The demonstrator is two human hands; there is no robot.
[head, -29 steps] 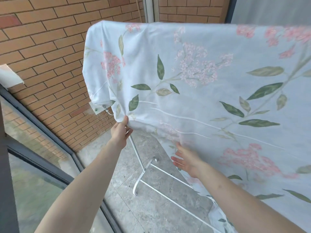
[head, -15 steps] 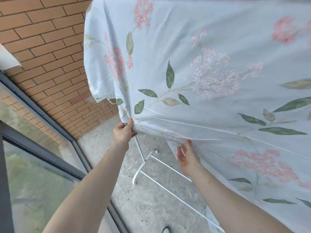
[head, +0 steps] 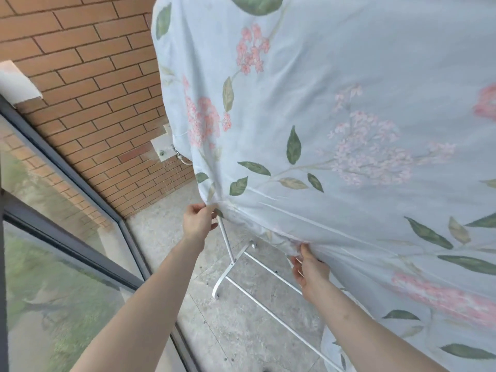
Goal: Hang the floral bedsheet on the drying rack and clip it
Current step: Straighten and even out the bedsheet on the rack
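From the head camera, the floral bedsheet (head: 349, 116) fills the upper right of the view, draped over a drying rack whose top rails it hides completely; only the rack's white leg and foot bars (head: 228, 253) show below the cloth, standing on the grey stone floor (head: 241, 331). The sheet hangs above and ahead of both hands, and its lower hem runs as a long slanting line from upper left down to the right, so the cloth's free edge lies across the person's reach, not away from it. The left hand (head: 198, 221) pinches the hem at its left corner, just beside the rack leg, thumb and fingers closed on the fabric. The right hand (head: 308, 267) grips the same hem further right and lower, thumb on the near face and fingers tucked behind the cloth. The two hands are well apart along the hem, and folds between them point toward each grip, which suggests the edge is being pulled taut. The left hand is nearer the sheet's outer corner; the right is nearer its middle. No clip shows anywhere, so the clipping appears not yet done. A brick wall (head: 80, 76) and a window frame (head: 67, 237) stand to the left.
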